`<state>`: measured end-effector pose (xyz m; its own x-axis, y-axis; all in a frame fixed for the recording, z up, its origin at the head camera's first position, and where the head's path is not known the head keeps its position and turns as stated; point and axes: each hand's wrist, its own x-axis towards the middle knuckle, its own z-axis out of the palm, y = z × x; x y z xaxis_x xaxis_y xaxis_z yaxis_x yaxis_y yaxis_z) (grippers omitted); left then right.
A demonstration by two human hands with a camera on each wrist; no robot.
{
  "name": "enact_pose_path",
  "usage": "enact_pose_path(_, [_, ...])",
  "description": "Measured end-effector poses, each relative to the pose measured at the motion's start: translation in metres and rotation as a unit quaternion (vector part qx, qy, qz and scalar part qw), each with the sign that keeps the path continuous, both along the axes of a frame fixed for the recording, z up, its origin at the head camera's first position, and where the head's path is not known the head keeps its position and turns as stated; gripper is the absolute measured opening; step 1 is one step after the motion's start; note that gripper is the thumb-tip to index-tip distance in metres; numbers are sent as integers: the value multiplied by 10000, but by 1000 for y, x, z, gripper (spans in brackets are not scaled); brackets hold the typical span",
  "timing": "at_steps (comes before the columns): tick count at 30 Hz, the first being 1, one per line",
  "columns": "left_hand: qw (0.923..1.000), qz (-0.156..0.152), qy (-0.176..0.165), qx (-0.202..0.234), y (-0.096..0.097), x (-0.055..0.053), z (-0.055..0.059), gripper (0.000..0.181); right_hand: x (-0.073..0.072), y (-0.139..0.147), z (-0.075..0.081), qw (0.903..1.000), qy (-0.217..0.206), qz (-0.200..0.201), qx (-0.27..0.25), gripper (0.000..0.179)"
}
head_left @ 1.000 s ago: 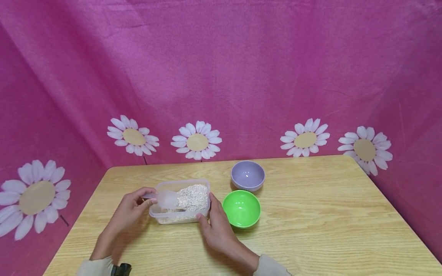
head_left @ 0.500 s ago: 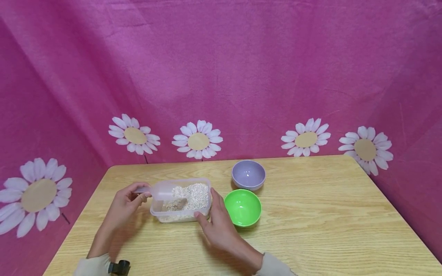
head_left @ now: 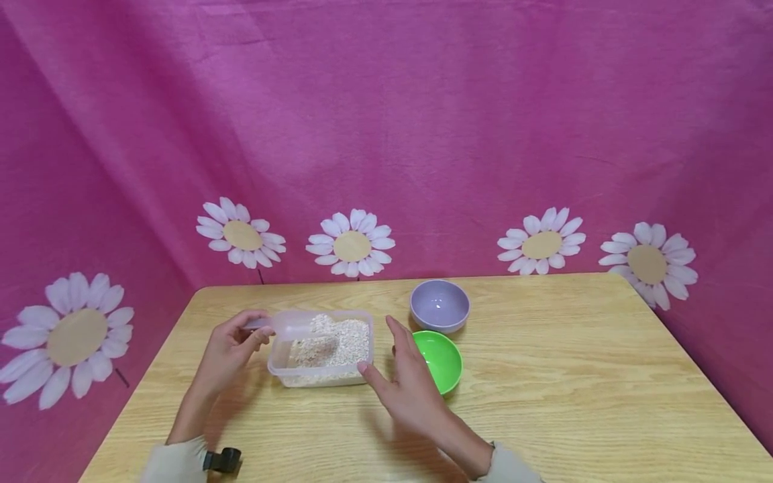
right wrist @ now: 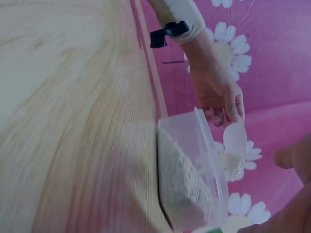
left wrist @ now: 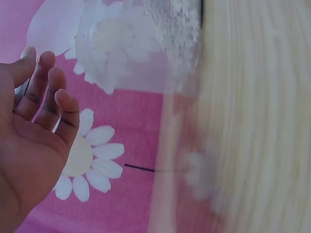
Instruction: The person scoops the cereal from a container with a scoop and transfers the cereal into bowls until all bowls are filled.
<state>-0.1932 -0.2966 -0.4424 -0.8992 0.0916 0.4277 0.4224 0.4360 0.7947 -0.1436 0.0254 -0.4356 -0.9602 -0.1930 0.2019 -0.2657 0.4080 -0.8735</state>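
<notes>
My left hand [head_left: 226, 349] pinches the handle of a translucent plastic scoop [head_left: 291, 326] between thumb and fingers. White flakes, like rolled oats, lie in the scoop's front, which the right wrist view shows raised above the rim of a clear plastic container [right wrist: 192, 127]. More oats [head_left: 351, 343] are heaped toward the container's right end. My right hand [head_left: 413, 396] is off the container's right end with thumb and fingers spread, holding nothing. Behind its fingers sits a green bowl [head_left: 445, 365], partly hidden by the hand.
A purple bowl [head_left: 439, 306] stands just behind the green one, near the back edge of the wooden table [head_left: 561, 362]. A pink cloth [head_left: 423, 134] with printed daisies hangs behind the table and along its sides.
My right hand has let go of the container's right end and moved right, covering part of the green bowl. The scoop, still in my left hand, has lifted and now carries oats.
</notes>
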Motion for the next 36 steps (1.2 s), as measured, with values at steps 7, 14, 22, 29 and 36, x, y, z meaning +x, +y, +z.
enact_pose_path(7, [9995, -276, 167, 68, 24, -7, 7, 17, 0, 29, -1, 9991, 153, -322, 250, 82])
enact_pose_path(14, [9986, -469, -208, 85, 53, -11, 15, 18, 1, 57, -1, 9972, 140, -562, 480, 79])
enact_pose_path(22, [9951, -709, -689, 40, 81, -13, 14, 20, 5, 85, -9, 9942, 388, -727, 691, 83])
enact_pose_path(29, [9943, -779, -720, -97, 99, -15, 9, 20, 7, 101, -17, 9946, 243, -632, 792, 88])
enact_pose_path(36, [9915, -1025, -694, -390, 117, -19, 6, 20, 4, 110, -25, 9959, -268, -354, 794, 93])
